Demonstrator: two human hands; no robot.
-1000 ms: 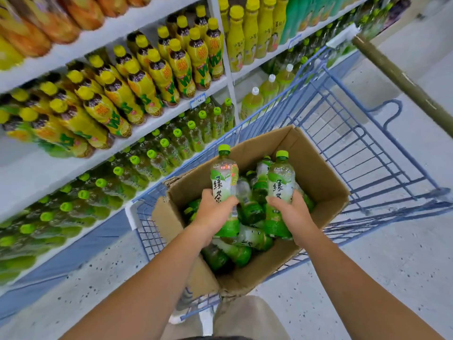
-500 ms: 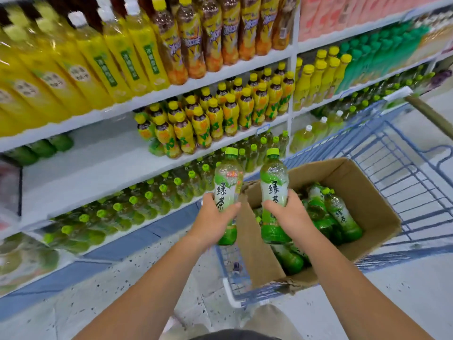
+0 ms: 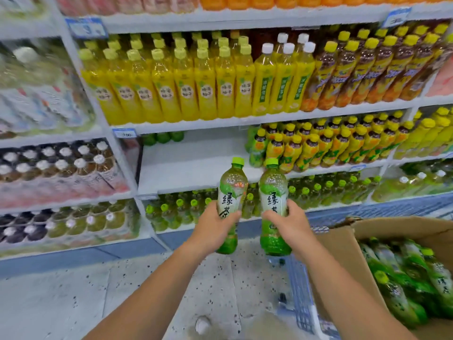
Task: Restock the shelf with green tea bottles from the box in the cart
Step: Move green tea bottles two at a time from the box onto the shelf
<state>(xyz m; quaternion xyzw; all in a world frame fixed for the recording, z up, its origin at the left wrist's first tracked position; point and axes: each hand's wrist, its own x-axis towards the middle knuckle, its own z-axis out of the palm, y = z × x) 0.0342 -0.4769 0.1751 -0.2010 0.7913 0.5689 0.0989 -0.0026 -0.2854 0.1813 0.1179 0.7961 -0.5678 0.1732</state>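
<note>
My left hand [image 3: 213,226] grips one green tea bottle [image 3: 231,190] upright, and my right hand [image 3: 290,223] grips a second green tea bottle [image 3: 272,192] beside it. Both bottles have green caps and white labels. They hang in front of a white shelf [image 3: 191,165] that is mostly bare, with a few green bottles [image 3: 163,137] at its back left. The cardboard box [image 3: 343,253] sits at the lower right in the blue wire cart [image 3: 300,295], holding several more green tea bottles [image 3: 402,278] lying on their sides.
Yellow-capped bottles [image 3: 326,146] fill the right part of the same shelf. Yellow juice bottles [image 3: 186,89] stand on the shelf above, and small green-capped bottles [image 3: 318,192] line the shelf below. Shrink-wrapped packs [image 3: 56,173] fill the left bay. Speckled floor [image 3: 122,290] lies under my arms.
I have lifted both bottles out of the box and turned left towards the shelves. The box and cart have slid to the lower right of the view.
</note>
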